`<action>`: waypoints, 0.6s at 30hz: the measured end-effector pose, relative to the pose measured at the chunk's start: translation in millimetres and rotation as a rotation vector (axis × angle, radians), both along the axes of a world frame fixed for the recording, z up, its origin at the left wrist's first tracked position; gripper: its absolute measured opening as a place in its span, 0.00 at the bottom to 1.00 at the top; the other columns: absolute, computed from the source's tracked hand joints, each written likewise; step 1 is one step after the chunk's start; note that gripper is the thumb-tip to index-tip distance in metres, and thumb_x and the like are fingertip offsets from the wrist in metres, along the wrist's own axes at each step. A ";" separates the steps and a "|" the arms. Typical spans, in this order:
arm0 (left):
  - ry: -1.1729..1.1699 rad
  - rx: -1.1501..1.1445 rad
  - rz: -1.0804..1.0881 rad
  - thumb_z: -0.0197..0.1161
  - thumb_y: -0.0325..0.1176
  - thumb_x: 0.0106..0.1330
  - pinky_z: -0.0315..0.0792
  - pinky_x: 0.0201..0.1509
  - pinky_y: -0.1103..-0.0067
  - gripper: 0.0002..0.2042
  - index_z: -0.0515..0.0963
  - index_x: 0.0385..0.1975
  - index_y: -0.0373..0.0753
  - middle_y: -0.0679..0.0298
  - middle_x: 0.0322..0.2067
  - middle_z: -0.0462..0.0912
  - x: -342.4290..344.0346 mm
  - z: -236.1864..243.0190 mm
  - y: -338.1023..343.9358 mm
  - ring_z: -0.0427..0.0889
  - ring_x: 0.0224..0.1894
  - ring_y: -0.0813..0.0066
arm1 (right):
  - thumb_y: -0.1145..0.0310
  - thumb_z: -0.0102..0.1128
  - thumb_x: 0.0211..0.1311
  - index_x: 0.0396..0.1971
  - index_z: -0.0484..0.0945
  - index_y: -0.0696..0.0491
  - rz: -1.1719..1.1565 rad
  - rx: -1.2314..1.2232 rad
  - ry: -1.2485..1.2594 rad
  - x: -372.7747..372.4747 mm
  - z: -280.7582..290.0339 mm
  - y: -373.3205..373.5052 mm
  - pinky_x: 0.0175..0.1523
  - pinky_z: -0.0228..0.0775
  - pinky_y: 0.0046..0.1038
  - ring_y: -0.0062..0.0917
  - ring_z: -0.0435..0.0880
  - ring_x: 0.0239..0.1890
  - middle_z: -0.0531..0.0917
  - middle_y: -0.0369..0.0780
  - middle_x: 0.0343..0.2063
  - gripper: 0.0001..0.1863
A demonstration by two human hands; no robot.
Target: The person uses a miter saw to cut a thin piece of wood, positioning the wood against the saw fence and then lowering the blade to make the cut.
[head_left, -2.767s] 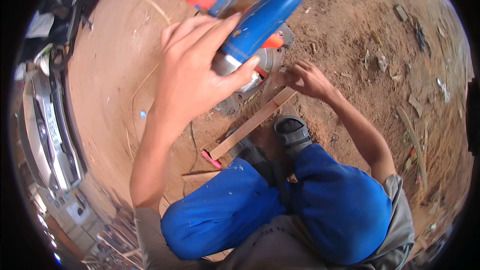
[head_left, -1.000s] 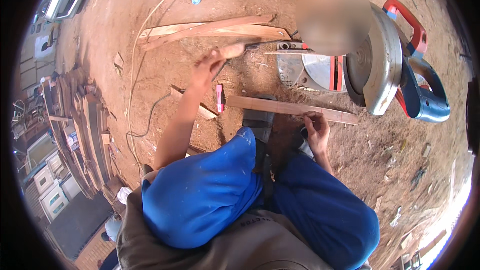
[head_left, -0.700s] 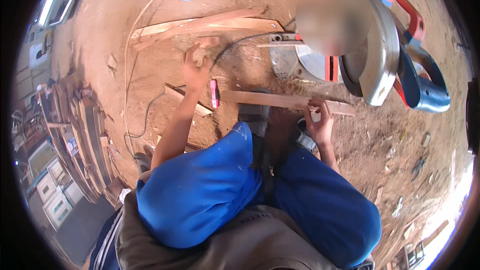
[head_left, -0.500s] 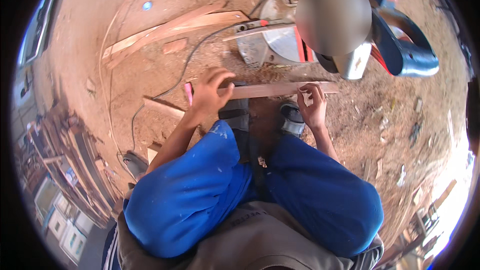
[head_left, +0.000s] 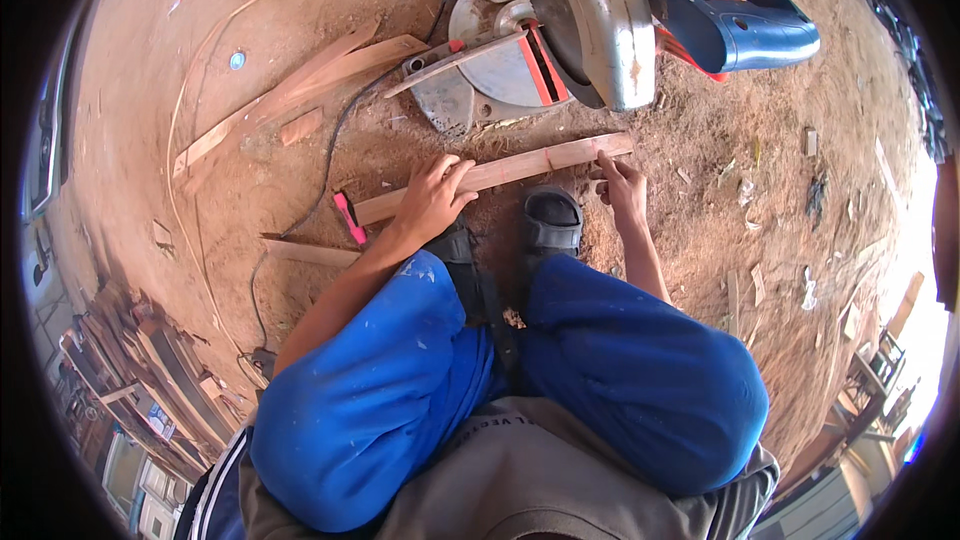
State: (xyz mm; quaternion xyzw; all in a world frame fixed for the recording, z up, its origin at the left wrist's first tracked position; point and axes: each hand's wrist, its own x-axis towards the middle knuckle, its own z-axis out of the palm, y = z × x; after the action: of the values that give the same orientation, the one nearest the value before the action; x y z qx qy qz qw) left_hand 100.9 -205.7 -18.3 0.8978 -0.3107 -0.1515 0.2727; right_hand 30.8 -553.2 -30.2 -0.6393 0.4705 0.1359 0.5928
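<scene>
A narrow wooden strip (head_left: pixel 520 168) lies slanted across in front of my feet, with faint reddish marks on its upper face. My left hand (head_left: pixel 435 202) is closed over the strip left of its middle, its fingers bent across the wood. Near the right end, my right hand (head_left: pixel 622 188) has its index fingertip on the top face and its other fingers curled at the near edge. A small pink and black object (head_left: pixel 350 217), its kind unclear, rests on the ground by the strip's left end.
Beyond the strip stands a mitre saw (head_left: pixel 590 30) with a blue handle; its dark cable (head_left: pixel 340 125) runs along the left. Several boards (head_left: pixel 290 90) lie at the far left. A wood offcut (head_left: pixel 315 252) is near my left forearm. More timber (head_left: pixel 150 370) is stacked behind left.
The strip has come down, its left end toward me, and looks sharper. My left hand has shifted right and closed over it; my right index finger now lies on its top.
</scene>
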 end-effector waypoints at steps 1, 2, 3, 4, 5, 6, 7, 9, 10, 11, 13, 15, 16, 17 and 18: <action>0.005 -0.019 0.027 0.72 0.43 0.65 0.72 0.63 0.60 0.26 0.77 0.62 0.42 0.57 0.54 0.78 -1.4 2.0 1.1 0.78 0.56 0.53 | 0.55 0.69 0.70 0.43 0.86 0.62 -0.013 0.040 -0.040 -0.3 -4.1 1.2 0.26 0.64 0.18 0.14 0.76 0.22 0.88 0.40 0.31 0.22; 0.009 -0.038 0.055 0.72 0.42 0.65 0.73 0.63 0.60 0.26 0.78 0.62 0.42 0.57 0.54 0.78 -2.2 4.0 2.5 0.79 0.56 0.51 | 0.56 0.69 0.71 0.43 0.86 0.62 -0.025 0.080 -0.079 -1.4 -11.4 1.9 0.28 0.67 0.19 0.15 0.78 0.23 0.89 0.40 0.32 0.20; 0.022 -0.044 0.066 0.72 0.41 0.65 0.73 0.63 0.60 0.25 0.78 0.61 0.41 0.56 0.54 0.78 -0.3 9.5 4.1 0.78 0.56 0.51 | 0.57 0.68 0.71 0.42 0.87 0.62 -0.036 0.120 -0.119 0.5 -11.1 4.9 0.29 0.70 0.19 0.16 0.80 0.24 0.90 0.41 0.33 0.19; 0.036 -0.050 0.077 0.71 0.40 0.66 0.73 0.63 0.60 0.24 0.78 0.60 0.40 0.55 0.53 0.78 2.6 15.5 7.7 0.78 0.56 0.51 | 0.59 0.67 0.72 0.42 0.85 0.61 -0.067 0.228 -0.184 1.7 -10.0 7.5 0.31 0.71 0.19 0.17 0.81 0.26 0.90 0.41 0.35 0.17; 0.049 -0.056 0.089 0.71 0.39 0.66 0.73 0.62 0.60 0.24 0.78 0.60 0.39 0.55 0.52 0.77 6.7 21.6 11.4 0.78 0.57 0.51 | 0.60 0.67 0.73 0.42 0.85 0.61 -0.093 0.248 -0.193 3.9 -9.4 11.1 0.31 0.71 0.19 0.17 0.82 0.27 0.90 0.41 0.35 0.17; 0.030 -0.032 0.077 0.70 0.38 0.66 0.74 0.62 0.59 0.23 0.78 0.59 0.39 0.54 0.52 0.77 11.4 29.2 17.2 0.77 0.57 0.50 | 0.60 0.67 0.73 0.42 0.85 0.61 -0.114 0.271 -0.202 12.5 0.5 19.9 0.32 0.71 0.19 0.17 0.83 0.28 0.90 0.41 0.36 0.17; 0.015 -0.035 0.079 0.70 0.38 0.66 0.74 0.62 0.59 0.23 0.78 0.59 0.39 0.54 0.52 0.77 15.6 35.2 21.8 0.77 0.57 0.50 | 0.60 0.66 0.73 0.43 0.85 0.61 -0.136 0.295 -0.209 19.2 8.7 24.7 0.32 0.71 0.19 0.17 0.83 0.29 0.90 0.41 0.36 0.17; -0.016 -0.041 0.084 0.70 0.38 0.66 0.74 0.63 0.59 0.23 0.78 0.59 0.39 0.54 0.52 0.77 25.0 42.8 32.5 0.77 0.57 0.49 | 0.59 0.69 0.71 0.43 0.83 0.61 -0.003 0.127 -0.224 26.1 11.1 24.5 0.35 0.74 0.22 0.20 0.85 0.32 0.89 0.42 0.36 0.17; -0.025 -0.059 0.068 0.70 0.38 0.66 0.73 0.63 0.59 0.22 0.78 0.59 0.39 0.54 0.53 0.77 29.5 44.0 39.9 0.77 0.57 0.49 | 0.59 0.70 0.70 0.43 0.83 0.60 0.083 -0.008 -0.214 26.4 9.0 20.5 0.36 0.75 0.23 0.20 0.85 0.33 0.89 0.41 0.36 0.17; -0.031 -0.052 0.086 0.71 0.37 0.66 0.74 0.63 0.59 0.22 0.79 0.59 0.40 0.54 0.54 0.77 31.7 47.9 46.6 0.77 0.57 0.49 | 0.59 0.71 0.69 0.44 0.83 0.60 0.170 -0.144 -0.204 26.2 6.7 17.1 0.37 0.76 0.24 0.21 0.85 0.33 0.89 0.41 0.36 0.18; -0.044 -0.045 0.124 0.72 0.37 0.66 0.75 0.62 0.60 0.22 0.80 0.59 0.42 0.55 0.56 0.77 37.7 56.1 58.5 0.78 0.58 0.50 | 0.61 0.73 0.67 0.45 0.82 0.59 0.131 -0.261 -0.301 22.4 7.5 15.4 0.38 0.78 0.26 0.22 0.87 0.33 0.88 0.40 0.35 0.17; -0.084 -0.058 0.167 0.73 0.37 0.66 0.74 0.63 0.61 0.22 0.80 0.60 0.42 0.55 0.56 0.78 41.1 56.7 70.4 0.78 0.60 0.49 | 0.61 0.70 0.71 0.46 0.82 0.58 0.003 -0.034 -0.308 23.7 9.8 14.7 0.37 0.75 0.21 0.17 0.85 0.32 0.87 0.36 0.35 0.16; -0.112 -0.062 0.188 0.73 0.37 0.66 0.74 0.63 0.61 0.22 0.80 0.60 0.43 0.55 0.56 0.78 45.0 55.5 74.0 0.78 0.60 0.49 | 0.61 0.68 0.72 0.49 0.81 0.58 0.024 -0.042 -0.326 27.5 11.1 14.4 0.38 0.76 0.22 0.18 0.85 0.34 0.88 0.38 0.38 0.16; -0.140 -0.065 0.210 0.73 0.37 0.66 0.74 0.63 0.61 0.22 0.80 0.60 0.43 0.55 0.56 0.78 49.4 53.2 75.7 0.78 0.60 0.49 | 0.61 0.67 0.73 0.52 0.81 0.58 0.044 -0.050 -0.343 35.5 11.4 13.2 0.40 0.77 0.22 0.19 0.86 0.36 0.88 0.39 0.41 0.17; -0.149 -0.062 0.236 0.72 0.38 0.67 0.74 0.62 0.61 0.22 0.80 0.60 0.43 0.55 0.56 0.78 53.4 51.6 74.6 0.78 0.59 0.50 | 0.61 0.66 0.74 0.55 0.80 0.58 0.068 -0.060 -0.358 44.6 12.9 11.8 0.42 0.78 0.23 0.20 0.87 0.37 0.89 0.40 0.44 0.18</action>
State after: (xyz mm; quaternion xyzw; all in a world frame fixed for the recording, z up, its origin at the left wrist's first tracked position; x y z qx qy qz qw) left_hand 154.3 -131.1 33.3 0.9281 -0.2268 -0.0415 0.2924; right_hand 75.4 -541.5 -17.3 -0.6861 0.3395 0.0258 0.6430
